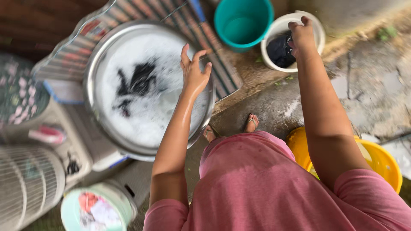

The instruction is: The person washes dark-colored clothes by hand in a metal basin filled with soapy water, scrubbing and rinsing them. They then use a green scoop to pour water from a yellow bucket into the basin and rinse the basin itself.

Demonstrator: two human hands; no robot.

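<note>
One dark garment (279, 50) sits in the white bucket (317, 32) under the right hand (302, 34) (grip unclear); another (139, 81) soaks in the suds basin (92, 81), left hand (195, 70) open, empty

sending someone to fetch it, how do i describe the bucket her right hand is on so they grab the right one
Start at the big round metal basin full of white suds, then pass the empty teal plastic bucket beside it. The next one along is the small white plastic bucket, where the right hand rests on the rim. It alone holds a dark wet cloth.
</note>
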